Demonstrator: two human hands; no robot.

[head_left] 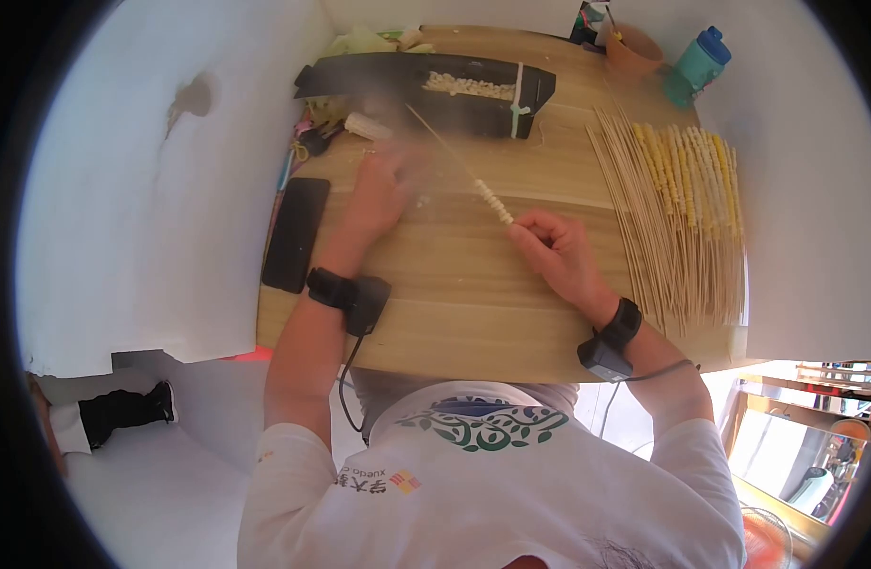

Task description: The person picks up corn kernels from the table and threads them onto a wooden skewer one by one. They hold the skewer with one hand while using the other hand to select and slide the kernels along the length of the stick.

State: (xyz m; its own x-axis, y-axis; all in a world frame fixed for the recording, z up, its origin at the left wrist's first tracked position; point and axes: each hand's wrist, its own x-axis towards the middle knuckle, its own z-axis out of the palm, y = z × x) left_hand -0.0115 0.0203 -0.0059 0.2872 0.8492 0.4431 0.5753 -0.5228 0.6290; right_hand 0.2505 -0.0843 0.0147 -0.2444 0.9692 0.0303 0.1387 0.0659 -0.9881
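Observation:
My right hand point(556, 251) pinches the near end of a thin bamboo skewer point(445, 147) that slants away toward the black tray point(540, 90). Several pale corn kernels point(492, 201) are threaded on the skewer just beyond my fingers. My left hand point(383, 190) lies blurred on the wooden table point(473, 303), its fingers over small loose kernels near the skewer; whether it pinches one I cannot tell. A pile of pale kernels point(469, 85) lies in the black tray.
Many bare skewers and several loaded yellow ones point(687, 190) lie fanned on the right. A black phone point(296, 232) sits at the left edge. An orange cup point(633, 49) and teal bottle point(698, 63) stand at the back right. A corn cob piece point(367, 126) lies near the tray.

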